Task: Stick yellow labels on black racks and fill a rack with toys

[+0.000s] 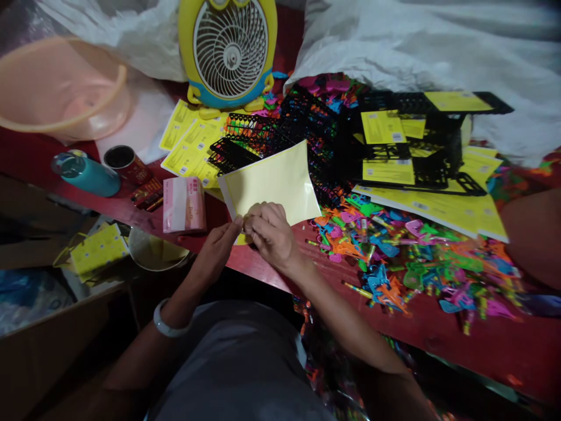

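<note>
A pale yellow sheet point(274, 184) with a whitish strip along its left edge lies tilted in front of me. At its lower left corner, my left hand point(221, 241) is closed, thumb and fingers pinching the sheet's edge. My right hand point(275, 237) overlaps the lower edge, its fingers curled into a pinch close to the left thumb. Whatever sits between the right fingertips is hidden. Under the hands, a small bit of yellow paper shows at the table edge. Black plastic racks point(234, 155) lie just behind the sheet.
Colourful plastic pieces point(394, 257) cover the red table point(421, 333) at right. Black racks with yellow cards point(388, 127) stand behind them. A yellow fan point(232, 55), tissue pack point(184, 204), teal bottle point(90, 174), dark cup point(125, 166) and pink basin point(65, 88) are further back and left.
</note>
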Tool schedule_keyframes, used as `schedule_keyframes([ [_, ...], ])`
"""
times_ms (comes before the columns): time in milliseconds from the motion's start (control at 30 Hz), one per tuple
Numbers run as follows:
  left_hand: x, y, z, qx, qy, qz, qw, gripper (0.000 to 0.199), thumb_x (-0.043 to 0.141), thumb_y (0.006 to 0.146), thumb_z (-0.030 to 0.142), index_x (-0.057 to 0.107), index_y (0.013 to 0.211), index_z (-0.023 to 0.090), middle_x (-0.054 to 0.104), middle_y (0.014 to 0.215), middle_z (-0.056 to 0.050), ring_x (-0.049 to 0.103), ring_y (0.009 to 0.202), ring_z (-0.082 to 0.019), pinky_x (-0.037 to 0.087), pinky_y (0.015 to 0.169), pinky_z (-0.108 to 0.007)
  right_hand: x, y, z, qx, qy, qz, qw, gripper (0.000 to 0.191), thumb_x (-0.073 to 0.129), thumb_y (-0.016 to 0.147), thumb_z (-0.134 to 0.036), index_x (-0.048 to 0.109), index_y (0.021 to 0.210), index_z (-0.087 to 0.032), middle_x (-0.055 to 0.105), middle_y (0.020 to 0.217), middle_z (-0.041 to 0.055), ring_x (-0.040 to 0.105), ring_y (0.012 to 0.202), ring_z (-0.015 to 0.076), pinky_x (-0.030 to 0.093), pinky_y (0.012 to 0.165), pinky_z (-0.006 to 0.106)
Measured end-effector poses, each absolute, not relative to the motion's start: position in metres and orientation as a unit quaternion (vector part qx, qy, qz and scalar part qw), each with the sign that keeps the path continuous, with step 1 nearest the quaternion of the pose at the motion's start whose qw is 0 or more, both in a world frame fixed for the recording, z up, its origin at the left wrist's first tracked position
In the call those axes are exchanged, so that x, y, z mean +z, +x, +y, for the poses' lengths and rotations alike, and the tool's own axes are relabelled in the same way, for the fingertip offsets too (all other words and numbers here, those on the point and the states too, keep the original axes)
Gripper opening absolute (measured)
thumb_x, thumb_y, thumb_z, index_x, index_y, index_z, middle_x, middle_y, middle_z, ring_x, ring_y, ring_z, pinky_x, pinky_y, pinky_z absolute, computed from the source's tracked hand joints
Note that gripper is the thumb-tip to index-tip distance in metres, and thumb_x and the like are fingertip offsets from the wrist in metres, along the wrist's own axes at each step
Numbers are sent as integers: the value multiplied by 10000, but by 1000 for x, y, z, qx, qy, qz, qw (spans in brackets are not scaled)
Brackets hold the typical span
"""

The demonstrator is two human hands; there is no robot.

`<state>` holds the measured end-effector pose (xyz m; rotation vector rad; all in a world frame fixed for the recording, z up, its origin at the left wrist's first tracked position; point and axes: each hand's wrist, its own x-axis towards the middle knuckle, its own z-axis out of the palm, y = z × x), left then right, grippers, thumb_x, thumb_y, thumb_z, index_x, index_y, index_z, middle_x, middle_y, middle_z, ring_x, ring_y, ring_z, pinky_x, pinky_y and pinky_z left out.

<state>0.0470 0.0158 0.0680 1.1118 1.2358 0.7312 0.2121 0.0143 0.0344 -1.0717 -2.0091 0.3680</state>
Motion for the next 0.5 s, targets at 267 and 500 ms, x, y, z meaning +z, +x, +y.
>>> schedule_keyframes([
  [267,49,46,16,348,412,496,681,439,625,912,559,613,665,196,580,641,5,502,632,-133,460,642,-274,30,215,15,106,-405,-798,433,148,504,1045,-231,647,1006,-239,663,1001,58,582,956,216,417,862,393],
  [500,41,43,23,383,324,512,697,383,770,783,547,660,747,182,666,695,-10,579,649,-138,493,605,-257,47,227,-7,119,-341,-810,462,177,512,1036,-221,672,1012,-292,735,1035,29,632,1046,232,463,938,462],
])
